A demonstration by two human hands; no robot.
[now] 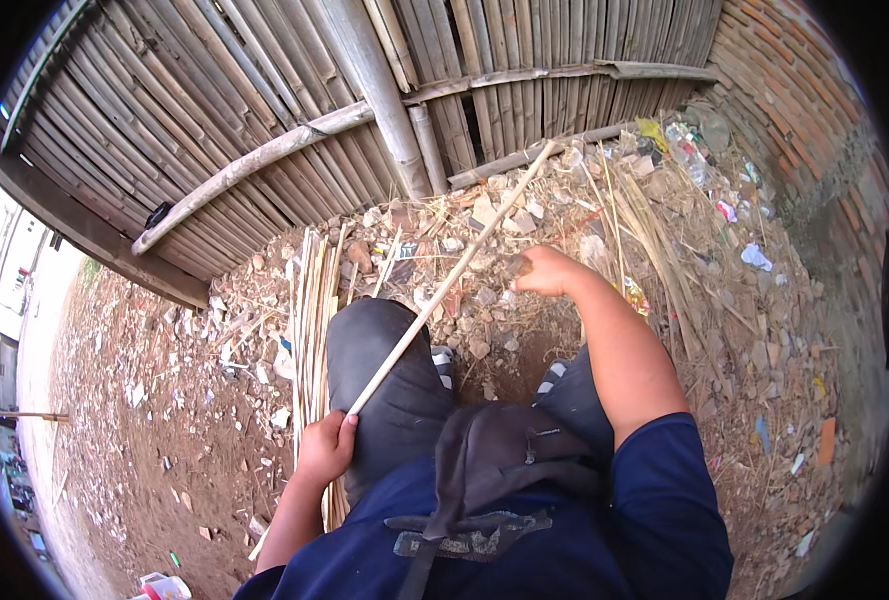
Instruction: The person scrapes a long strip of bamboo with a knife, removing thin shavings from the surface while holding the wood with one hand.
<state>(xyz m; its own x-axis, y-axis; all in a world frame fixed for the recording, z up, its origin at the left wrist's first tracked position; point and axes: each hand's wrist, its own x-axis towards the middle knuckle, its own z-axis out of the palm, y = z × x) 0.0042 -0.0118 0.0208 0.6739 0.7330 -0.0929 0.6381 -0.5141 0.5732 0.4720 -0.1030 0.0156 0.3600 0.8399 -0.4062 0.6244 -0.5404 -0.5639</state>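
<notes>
My left hand (326, 449), beside my left thigh, is closed around the lower end of a long pale bamboo stick (451, 279). The stick slants over my left knee, up and to the right toward the bamboo wall. Apart from it, to its right, my right hand (546, 273) is held out over the rubble with its fingers curled. Something dark shows at those fingers, too small to make out. A bundle of split bamboo strips (309, 310) lies along the outside of my left leg, partly hidden by the leg and hand.
Ahead stands a wall of bamboo slats (264, 110) with a thick post (379, 90). A brick wall (804, 90) rises at the right. More dry strips (654, 240) lie right of my right hand. Stones and litter cover the ground; a white container (164, 587) sits at the lower left.
</notes>
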